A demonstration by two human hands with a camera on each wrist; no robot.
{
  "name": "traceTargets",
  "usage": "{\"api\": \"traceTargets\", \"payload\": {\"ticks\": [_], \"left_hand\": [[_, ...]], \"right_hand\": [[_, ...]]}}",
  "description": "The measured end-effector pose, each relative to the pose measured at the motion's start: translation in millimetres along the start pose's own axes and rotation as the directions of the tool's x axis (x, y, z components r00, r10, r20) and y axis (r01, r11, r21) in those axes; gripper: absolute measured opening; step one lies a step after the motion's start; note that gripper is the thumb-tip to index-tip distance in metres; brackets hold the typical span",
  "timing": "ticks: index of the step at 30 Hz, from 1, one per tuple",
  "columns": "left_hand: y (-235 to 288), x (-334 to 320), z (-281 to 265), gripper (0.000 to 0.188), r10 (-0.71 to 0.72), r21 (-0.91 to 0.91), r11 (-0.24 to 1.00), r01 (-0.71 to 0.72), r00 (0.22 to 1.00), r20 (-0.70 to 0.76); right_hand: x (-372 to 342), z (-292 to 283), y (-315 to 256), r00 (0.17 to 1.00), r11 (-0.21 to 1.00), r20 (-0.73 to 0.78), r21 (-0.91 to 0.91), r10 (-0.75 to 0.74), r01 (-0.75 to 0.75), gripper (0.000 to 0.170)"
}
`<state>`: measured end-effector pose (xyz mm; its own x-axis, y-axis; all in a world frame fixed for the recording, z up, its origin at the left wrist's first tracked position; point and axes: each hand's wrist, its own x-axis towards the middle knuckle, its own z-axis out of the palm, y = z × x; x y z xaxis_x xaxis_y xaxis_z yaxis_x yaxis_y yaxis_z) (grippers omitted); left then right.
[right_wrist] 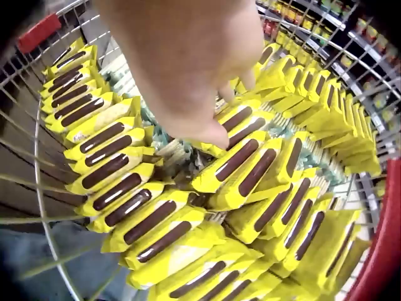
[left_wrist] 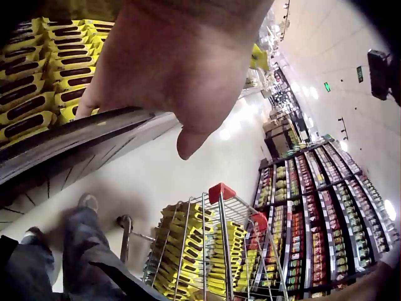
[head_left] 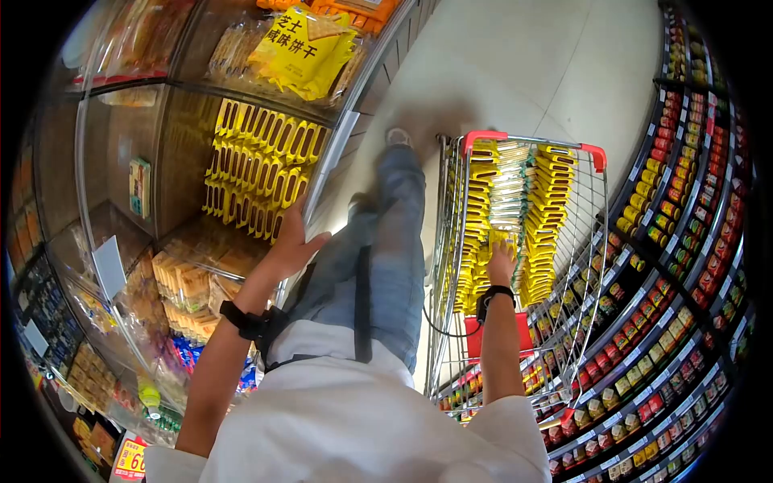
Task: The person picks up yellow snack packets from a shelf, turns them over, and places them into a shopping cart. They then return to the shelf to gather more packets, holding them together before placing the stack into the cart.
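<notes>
My right hand point(head_left: 501, 264) reaches into the shopping cart point(head_left: 602, 241) and grips yellow snack packets point(right_wrist: 241, 160) with dark oblong windows between thumb and fingers. More such packets stand in rows on both sides of the cart, with pale green-and-white packets point(head_left: 510, 189) between them. At the shelf on the left, my left hand point(head_left: 291, 245) is held with fingers extended and thumb spread, holding nothing. Its fingertips lie at the front edge of the shelf, beside stacked rows of the same yellow packets point(head_left: 262, 165). In the left wrist view, the back of that hand hides part of these rows.
Large yellow bags point(head_left: 302, 48) lie on the upper shelf section, and other packaged foods point(head_left: 189, 286) fill the section below. Shelving with rows of jars point(head_left: 668, 209) runs along the right, close to the cart. Pale floor point(head_left: 515, 72) stretches ahead between the shelves.
</notes>
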<state>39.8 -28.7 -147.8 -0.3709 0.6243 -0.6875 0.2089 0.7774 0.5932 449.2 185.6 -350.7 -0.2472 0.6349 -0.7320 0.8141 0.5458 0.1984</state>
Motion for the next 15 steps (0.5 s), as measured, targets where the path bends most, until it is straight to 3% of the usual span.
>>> {"api": "traceTargets", "payload": {"ticks": [4, 12, 15], "left_hand": [[-5, 1, 1, 0.079, 0.027, 0.027, 0.999, -0.027, 1.000, -0.014], [-5, -6, -1, 0.073, 0.122, -0.025, 0.992, -0.124, 0.989, -0.078], [-4, -18, -9, 0.073, 0.106, -0.007, 0.994, -0.107, 0.994, -0.031]], "right_hand": [[-5, -10, 10, 0.997, 0.998, -0.050, 0.020, -0.057, 0.058, 0.045], [1, -30, 16, 1.000, 0.989, 0.003, 0.144, -0.018, 0.017, 0.040], [7, -41, 13, 1.000, 0.963, -0.027, 0.270, -0.006, 0.013, 0.038]]}}
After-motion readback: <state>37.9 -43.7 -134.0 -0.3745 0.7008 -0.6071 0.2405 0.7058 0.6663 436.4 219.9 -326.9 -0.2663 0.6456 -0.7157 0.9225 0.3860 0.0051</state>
